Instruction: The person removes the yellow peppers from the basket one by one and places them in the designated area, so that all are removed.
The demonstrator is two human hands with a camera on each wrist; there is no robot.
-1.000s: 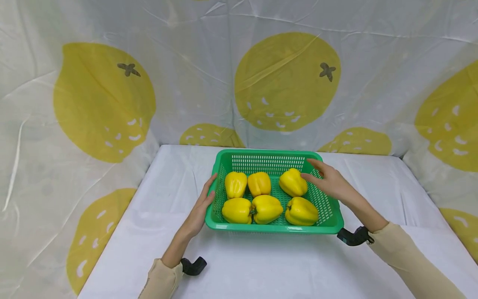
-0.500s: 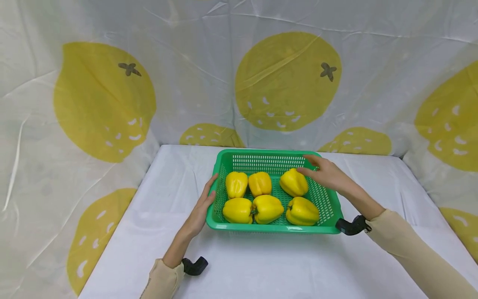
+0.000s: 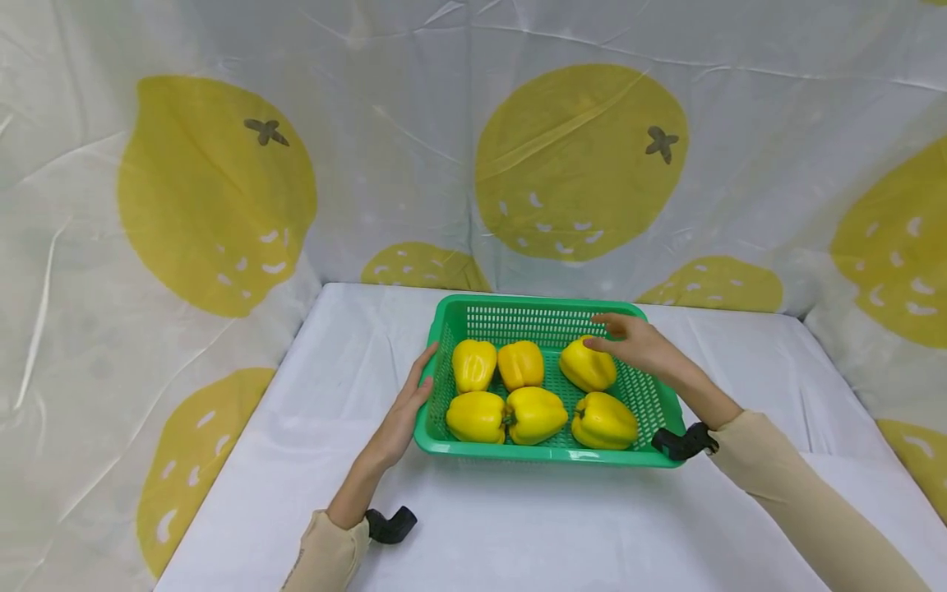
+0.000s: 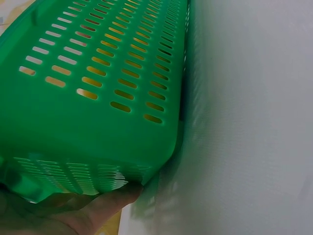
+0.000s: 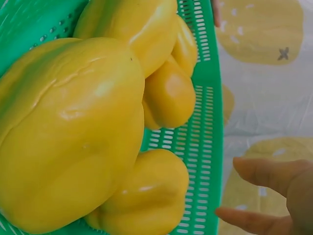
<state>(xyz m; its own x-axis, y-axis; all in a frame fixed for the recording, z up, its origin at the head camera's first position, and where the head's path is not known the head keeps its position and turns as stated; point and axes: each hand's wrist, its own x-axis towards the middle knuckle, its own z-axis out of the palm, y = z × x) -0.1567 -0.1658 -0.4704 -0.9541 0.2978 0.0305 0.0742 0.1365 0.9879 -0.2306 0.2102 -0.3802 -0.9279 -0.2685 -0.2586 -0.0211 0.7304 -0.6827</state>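
A green plastic basket (image 3: 488,450) with slotted walls holds several yellow bell peppers (image 3: 536,415). My left hand (image 3: 399,415) rests against the basket's left end with its fingers extended; in the left wrist view the hand (image 4: 93,213) touches the outer wall near the bottom. Over the basket's right side, my right hand (image 3: 639,344) hovers with thumb and fingers apart. Its nearest thing is the back right bell pepper (image 3: 587,368), partly covered by the thumb. The right wrist view has the hand (image 5: 274,196) holding nothing, apart from the peppers.
A white cloth (image 3: 518,526) covers the table under the basket. Behind and at the sides hang pale curtains (image 3: 399,164) printed with large yellow lemons. A black wrist mount (image 3: 390,524) sits on the left wrist, and another black mount (image 3: 681,442) on the right.
My right hand has drifted slightly left over the back right pepper. The left hand keeps its place on the basket. The whole view has shifted a little.
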